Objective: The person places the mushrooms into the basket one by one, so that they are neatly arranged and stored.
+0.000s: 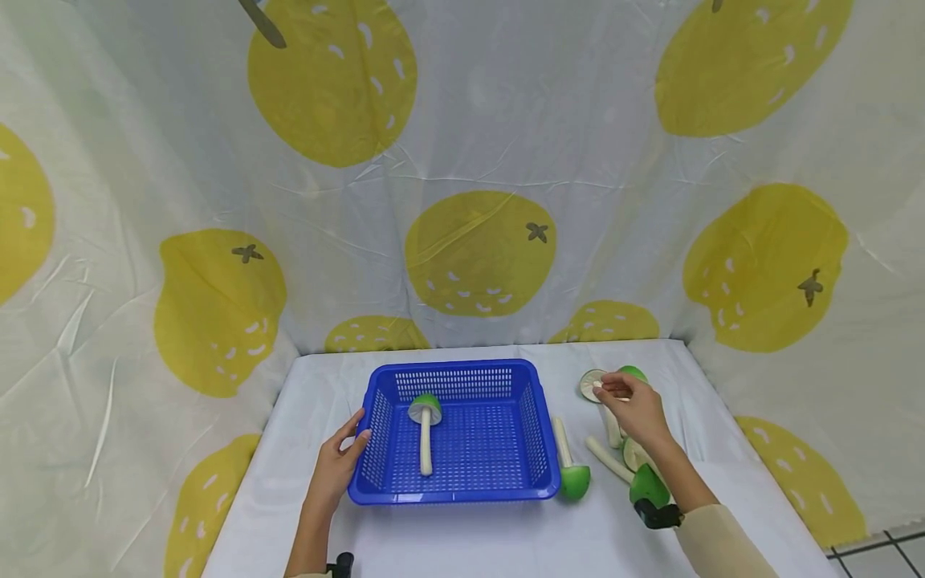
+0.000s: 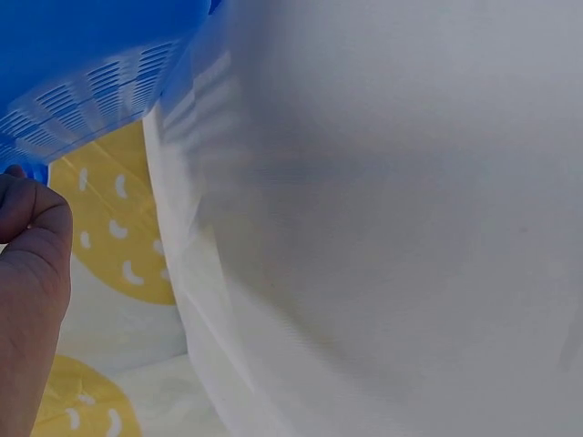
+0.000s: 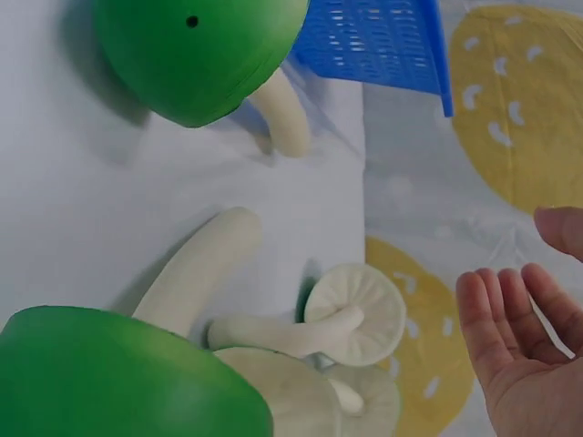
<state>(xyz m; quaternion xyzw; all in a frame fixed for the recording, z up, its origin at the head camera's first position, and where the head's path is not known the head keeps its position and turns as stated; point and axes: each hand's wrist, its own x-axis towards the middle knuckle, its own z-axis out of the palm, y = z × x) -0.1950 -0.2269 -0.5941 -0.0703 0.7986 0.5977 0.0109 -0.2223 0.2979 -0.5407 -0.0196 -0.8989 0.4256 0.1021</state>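
Observation:
My left hand (image 1: 338,466) grips the left rim of a blue plastic basket (image 1: 455,496), thumb over the edge. The left wrist view shows that hand (image 2: 32,246) at the basket's edge (image 2: 100,91). Inside the basket lies a toy mushroom (image 1: 425,441) with a green cap and white stem. My right hand (image 1: 639,409) hovers by a mushroom's pale cap underside (image 1: 591,387). In the right wrist view the right hand (image 3: 528,355) has loosely bent fingers and an empty palm, apart from the mushrooms (image 3: 355,314).
One green-capped mushroom (image 1: 575,482) lies against the basket's right side. Several more are clustered under the right forearm, among them one with a large green cap (image 1: 649,487). A white cloth covers the table (image 1: 462,546); a lemon-patterned curtain (image 1: 607,241) hangs behind.

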